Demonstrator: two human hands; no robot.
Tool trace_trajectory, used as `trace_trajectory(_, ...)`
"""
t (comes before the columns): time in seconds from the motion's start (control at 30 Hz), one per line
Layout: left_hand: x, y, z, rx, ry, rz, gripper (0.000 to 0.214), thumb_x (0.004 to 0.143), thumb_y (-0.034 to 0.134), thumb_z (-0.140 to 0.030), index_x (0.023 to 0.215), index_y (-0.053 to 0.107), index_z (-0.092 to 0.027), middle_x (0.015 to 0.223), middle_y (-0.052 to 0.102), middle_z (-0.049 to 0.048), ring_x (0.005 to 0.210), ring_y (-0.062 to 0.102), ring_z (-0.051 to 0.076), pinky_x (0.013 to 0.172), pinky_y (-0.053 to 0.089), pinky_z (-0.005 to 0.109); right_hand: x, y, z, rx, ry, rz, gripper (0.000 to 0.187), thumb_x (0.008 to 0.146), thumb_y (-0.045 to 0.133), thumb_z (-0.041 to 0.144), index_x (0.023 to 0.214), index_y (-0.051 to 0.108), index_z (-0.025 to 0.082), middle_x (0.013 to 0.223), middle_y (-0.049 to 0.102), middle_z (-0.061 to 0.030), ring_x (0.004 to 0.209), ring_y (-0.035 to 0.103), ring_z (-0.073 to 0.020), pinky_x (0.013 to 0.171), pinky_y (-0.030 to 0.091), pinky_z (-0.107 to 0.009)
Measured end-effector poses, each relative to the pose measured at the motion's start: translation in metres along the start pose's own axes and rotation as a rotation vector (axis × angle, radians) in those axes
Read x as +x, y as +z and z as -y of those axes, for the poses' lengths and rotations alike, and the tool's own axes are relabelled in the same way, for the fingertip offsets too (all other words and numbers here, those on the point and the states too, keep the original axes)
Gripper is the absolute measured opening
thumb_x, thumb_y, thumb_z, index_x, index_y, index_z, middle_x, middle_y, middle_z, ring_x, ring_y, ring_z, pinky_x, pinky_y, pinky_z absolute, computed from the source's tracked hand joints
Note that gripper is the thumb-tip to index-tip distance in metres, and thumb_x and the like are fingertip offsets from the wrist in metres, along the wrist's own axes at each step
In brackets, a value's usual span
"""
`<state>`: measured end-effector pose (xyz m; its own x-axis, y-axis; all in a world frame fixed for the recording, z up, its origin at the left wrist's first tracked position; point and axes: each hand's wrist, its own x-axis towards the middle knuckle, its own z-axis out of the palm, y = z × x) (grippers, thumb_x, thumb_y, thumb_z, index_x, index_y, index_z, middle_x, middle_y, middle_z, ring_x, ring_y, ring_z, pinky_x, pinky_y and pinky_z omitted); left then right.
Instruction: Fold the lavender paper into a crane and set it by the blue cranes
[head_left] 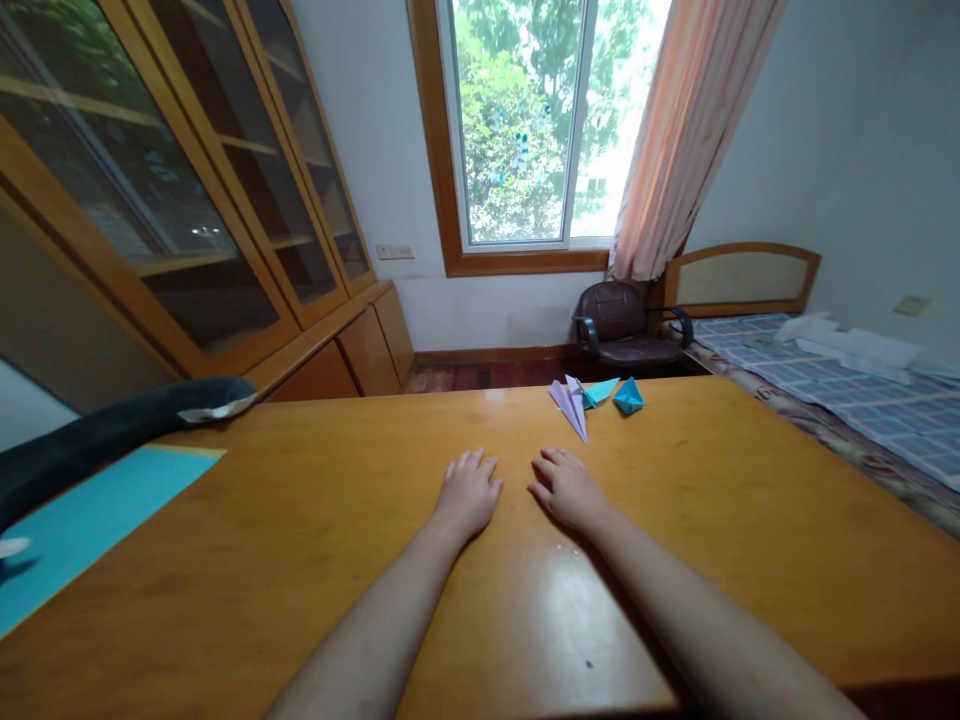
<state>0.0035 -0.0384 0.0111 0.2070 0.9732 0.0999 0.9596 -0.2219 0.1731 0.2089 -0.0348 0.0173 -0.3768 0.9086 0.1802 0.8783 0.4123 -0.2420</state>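
Both my hands lie palm down on the wooden table (pixel 750 500), side by side near its middle. My left hand (pixel 469 492) rests flat with fingers stretched out and holds nothing. My right hand (pixel 566 488) also lies flat, fingers slightly spread, with nothing in it. Just beyond my right hand lies a folded purple paper plane (pixel 570 403). Next to that plane sit a teal folded paper piece (pixel 600 391) and a blue folded paper shape (pixel 628 396), near the table's far edge.
A blue sheet of paper (pixel 90 520) lies at the table's left, beside a black and white plush toy (pixel 112 435). A glass-door wooden cabinet (pixel 187 200) stands left, a dark office chair (pixel 626 325) under the window, a bed (pixel 847 390) right.
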Motion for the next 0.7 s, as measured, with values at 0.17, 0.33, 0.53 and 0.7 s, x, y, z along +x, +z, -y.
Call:
trace_trajectory(0.17, 0.0, -0.001, -0.001, -0.003, -0.002, 0.007, 0.044, 0.091, 0.045, -0.038, 0.13, 0.056, -0.02, 0.144, 0.047, 0.014, 0.132, 0.041, 0.031, 0.109, 0.032, 0.049, -0.001, -0.004, 0.002, 0.006, 0.004, 0.021, 0.033, 0.089, 0.054, 0.039, 0.112, 0.064, 0.018, 0.132, 0.055, -0.0133, 0.121, 0.048, -0.0252, 0.104, 0.033, -0.036)
trace_trajectory(0.33, 0.0, 0.0, 0.0, 0.01, -0.003, 0.006, 0.044, 0.091, 0.044, -0.039, 0.13, 0.056, -0.021, 0.144, 0.047, 0.0129, 0.132, 0.042, 0.03, 0.11, 0.031, 0.047, -0.001, -0.005, 0.004, 0.024, 0.054, 0.034, 0.035, 0.089, 0.053, 0.04, 0.114, 0.064, 0.019, 0.135, 0.055, -0.0124, 0.125, 0.047, -0.0258, 0.105, 0.032, -0.037)
trace_trajectory(0.53, 0.002, -0.001, 0.002, 0.058, -0.001, -0.009, 0.044, 0.092, 0.043, -0.039, 0.129, 0.057, -0.02, 0.143, 0.049, 0.0124, 0.131, 0.043, 0.028, 0.11, 0.032, 0.043, -0.006, -0.028, 0.004, 0.092, 0.098, 0.164, 0.031, 0.084, 0.06, 0.038, 0.106, 0.069, 0.019, 0.129, 0.061, -0.0116, 0.115, 0.056, -0.0239, 0.094, 0.04, -0.031)
trace_trajectory(0.7, 0.005, -0.003, 0.005, 0.088, 0.022, -0.004, 0.045, 0.092, 0.04, -0.039, 0.127, 0.058, -0.019, 0.141, 0.051, 0.0122, 0.129, 0.046, 0.027, 0.108, 0.035, 0.042, -0.051, -0.084, -0.028, 0.155, 0.332, 0.237, 0.037, 0.084, 0.059, 0.035, 0.117, 0.067, 0.02, 0.106, 0.072, -0.0088, 0.09, 0.066, -0.0212, 0.075, 0.045, -0.026)
